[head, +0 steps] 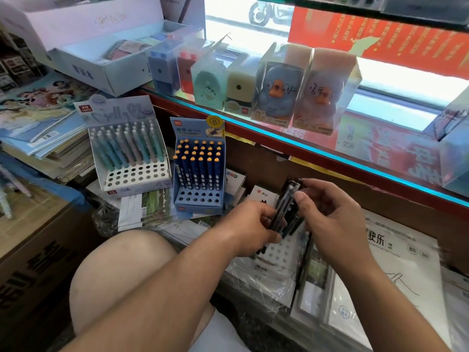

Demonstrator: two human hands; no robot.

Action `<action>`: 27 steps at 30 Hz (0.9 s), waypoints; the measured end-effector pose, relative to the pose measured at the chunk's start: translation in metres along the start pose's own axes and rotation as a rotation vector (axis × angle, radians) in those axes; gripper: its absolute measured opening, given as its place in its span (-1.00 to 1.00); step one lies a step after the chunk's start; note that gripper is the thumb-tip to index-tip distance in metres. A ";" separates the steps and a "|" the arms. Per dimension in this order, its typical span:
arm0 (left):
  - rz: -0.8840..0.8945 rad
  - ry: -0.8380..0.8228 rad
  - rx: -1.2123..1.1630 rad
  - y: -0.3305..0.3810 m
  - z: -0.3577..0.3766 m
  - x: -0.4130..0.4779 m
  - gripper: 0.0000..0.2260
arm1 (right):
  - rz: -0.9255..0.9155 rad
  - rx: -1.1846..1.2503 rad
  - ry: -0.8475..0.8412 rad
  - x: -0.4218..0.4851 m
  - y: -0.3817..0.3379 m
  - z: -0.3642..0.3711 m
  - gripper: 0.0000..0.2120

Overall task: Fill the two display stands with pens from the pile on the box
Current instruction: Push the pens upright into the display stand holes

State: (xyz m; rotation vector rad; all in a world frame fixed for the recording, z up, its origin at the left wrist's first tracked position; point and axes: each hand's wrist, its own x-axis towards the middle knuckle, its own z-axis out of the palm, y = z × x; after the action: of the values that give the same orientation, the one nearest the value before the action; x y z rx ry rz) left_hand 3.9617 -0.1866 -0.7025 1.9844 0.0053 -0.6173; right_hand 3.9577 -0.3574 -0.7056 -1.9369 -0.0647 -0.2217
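The left hand (251, 224) and the right hand (332, 214) both grip a bundle of dark pens (286, 205), held just above a white stand (281, 252) with holes.

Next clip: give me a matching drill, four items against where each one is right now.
Items
1. pastel stand
2. blue stand
3. dark pens
4. blue duck

Places
A. in a clear box on the glass counter
B. gripped by the left hand and right hand
C. farthest left, beside the book stack
D. between the pastel stand and the hands, holding orange-capped pens

Pairs: 1-C, 2-D, 3-B, 4-A
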 end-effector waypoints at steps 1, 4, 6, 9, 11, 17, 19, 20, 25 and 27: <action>0.002 -0.015 0.016 0.000 0.001 0.000 -0.82 | 0.011 0.011 -0.031 0.003 -0.001 -0.001 -0.78; 0.012 -0.027 0.048 -0.001 0.003 0.000 -0.83 | 0.011 0.034 -0.055 0.005 -0.001 -0.004 -0.89; 0.021 -0.008 0.029 -0.002 0.001 0.001 -0.81 | 0.007 0.070 -0.014 0.004 0.000 -0.005 -0.93; 0.003 0.058 -0.005 -0.003 -0.001 0.003 -0.79 | 0.016 0.129 0.117 0.001 0.003 -0.009 -0.92; -0.021 0.112 -0.004 -0.006 -0.001 0.004 -0.78 | 0.006 0.097 0.182 0.000 0.008 -0.012 -0.91; 0.021 0.275 0.043 -0.006 -0.001 0.009 -0.76 | -0.096 -0.224 0.138 -0.010 0.021 -0.016 -0.84; 0.029 0.304 0.042 -0.006 0.000 0.011 -0.80 | -0.097 -0.265 0.132 -0.012 0.027 -0.014 -0.83; 0.029 0.313 0.039 -0.006 0.001 0.011 -0.81 | -0.090 -0.276 0.131 -0.012 0.029 -0.014 -0.83; 0.040 0.337 0.034 -0.006 0.001 0.010 -0.83 | -0.111 -0.326 0.130 -0.014 0.033 -0.011 -0.81; 0.044 0.335 0.018 -0.007 0.001 0.011 -0.83 | -0.127 -0.341 0.133 -0.014 0.033 -0.011 -0.82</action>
State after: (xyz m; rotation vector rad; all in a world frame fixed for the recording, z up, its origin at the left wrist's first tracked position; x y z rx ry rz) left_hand 3.9691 -0.1869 -0.7134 2.0782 0.1606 -0.2514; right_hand 3.9473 -0.3790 -0.7341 -2.2540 -0.0649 -0.4706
